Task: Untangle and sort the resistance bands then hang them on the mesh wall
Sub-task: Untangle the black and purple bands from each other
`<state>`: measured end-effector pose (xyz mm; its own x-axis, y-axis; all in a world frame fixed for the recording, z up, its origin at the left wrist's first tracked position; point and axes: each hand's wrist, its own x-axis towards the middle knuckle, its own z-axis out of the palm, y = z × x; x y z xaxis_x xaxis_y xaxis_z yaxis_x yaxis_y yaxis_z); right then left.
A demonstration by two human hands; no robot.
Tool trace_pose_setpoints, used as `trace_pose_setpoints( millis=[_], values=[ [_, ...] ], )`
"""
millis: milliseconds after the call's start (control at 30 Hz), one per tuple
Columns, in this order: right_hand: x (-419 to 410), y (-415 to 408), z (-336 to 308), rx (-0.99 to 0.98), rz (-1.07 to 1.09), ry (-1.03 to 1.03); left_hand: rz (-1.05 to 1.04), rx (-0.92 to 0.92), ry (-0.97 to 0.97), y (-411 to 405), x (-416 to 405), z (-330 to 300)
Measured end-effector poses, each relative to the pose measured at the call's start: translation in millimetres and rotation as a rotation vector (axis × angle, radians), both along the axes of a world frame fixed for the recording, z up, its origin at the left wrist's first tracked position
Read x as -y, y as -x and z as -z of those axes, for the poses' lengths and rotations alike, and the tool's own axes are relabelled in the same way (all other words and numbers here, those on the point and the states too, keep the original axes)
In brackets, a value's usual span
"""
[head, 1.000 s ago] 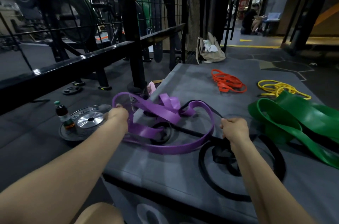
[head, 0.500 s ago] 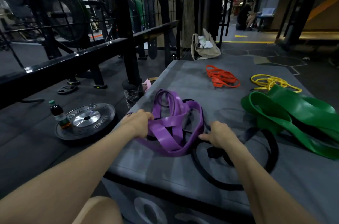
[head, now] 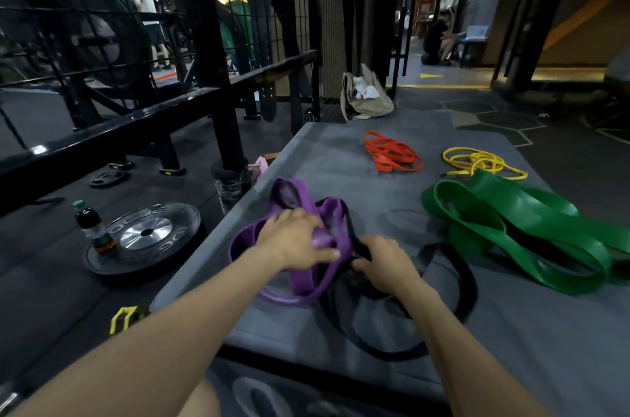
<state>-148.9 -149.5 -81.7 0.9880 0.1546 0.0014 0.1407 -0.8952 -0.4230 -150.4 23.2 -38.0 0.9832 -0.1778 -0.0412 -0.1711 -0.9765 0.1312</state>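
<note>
On mat point(head: 358, 341): purple band point(head: 303, 283) bunched, black band point(head: 467, 283) looped.

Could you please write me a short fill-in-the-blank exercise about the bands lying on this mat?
1. The left hand grips the ____ band.
2. The right hand holds the ____ band.
3. The orange bands lie left of the ____ bands.
4. The widest band on the mat, at the right, is ____.

Missing words: purple; black; yellow; green
</note>
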Motion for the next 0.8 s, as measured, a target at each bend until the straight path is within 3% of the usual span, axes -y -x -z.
trace_pose_setpoints(
  millis=[67,267,467,633,800],
  values=[
    [3,3,-11,0.096,0.028,-0.070,0.023,0.009,-0.127,2,9,-3],
    [12,2,-55,0.359,0.073,-0.232,-0.028,-0.076,-0.068,-5,2,-27],
    [17,1,-104,0.463,0.087,-0.426,-0.177,-0.031,0.322,-4,-24,-33],
    [24,-1,-130,0.520,0.073,-0.320,-0.279,0.090,0.342,-8,-50,-62],
    [28,-6,-152,0.514,0.193,-0.271,-0.362,0.136,0.373,-15,-67,-82]
  ],
)
